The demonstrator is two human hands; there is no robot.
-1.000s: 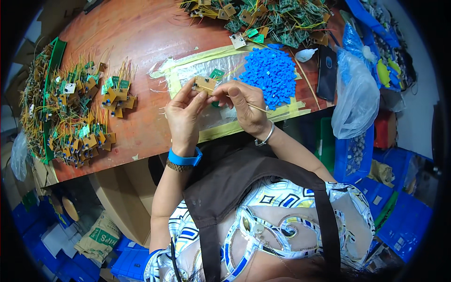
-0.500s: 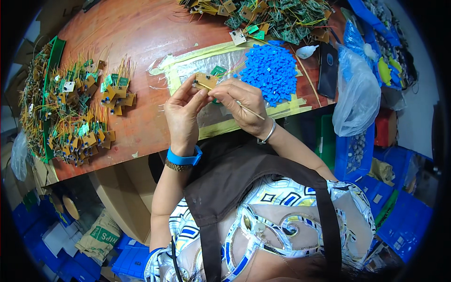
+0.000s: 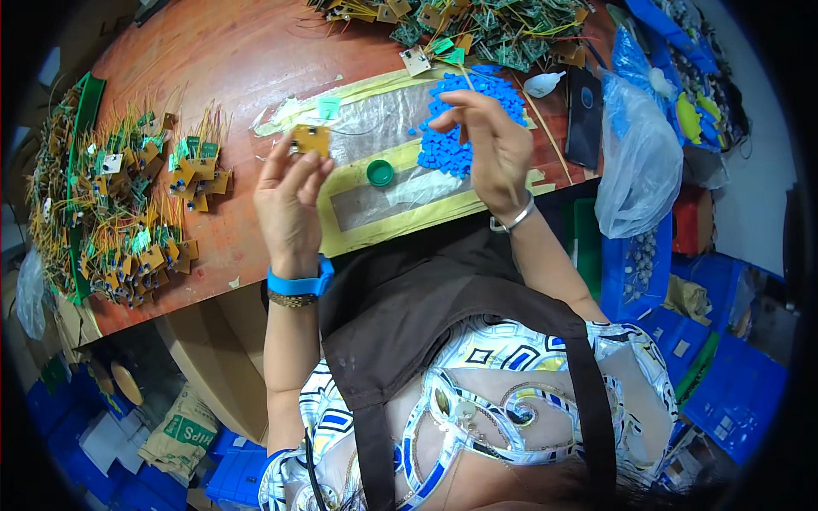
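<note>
My left hand (image 3: 291, 192) pinches a small tan circuit board (image 3: 312, 139) by its lower edge. Beyond it a small light-green board (image 3: 328, 107) shows over the taped sheet, with a dark wire nearby. My right hand (image 3: 492, 145) is raised over the near right part of a heap of small blue plastic pieces (image 3: 441, 152). A thin wooden stick (image 3: 466, 77) runs through its grip, the fingers partly stretched and bent. On the sheet between my hands sits a round green cap (image 3: 381, 173).
Bundles of wired boards (image 3: 141, 268) lie at the left beside a green divider (image 3: 83, 162). More boards (image 3: 503, 34) pile up at the far side. Right of the blue heap are a white dropper-shaped piece (image 3: 544, 83), a phone (image 3: 584, 115) and a plastic bag (image 3: 635, 170).
My hands have come apart. The left carried the circuit board leftward, and the right moved right with the stick toward the blue pieces. The green cap is now uncovered.
</note>
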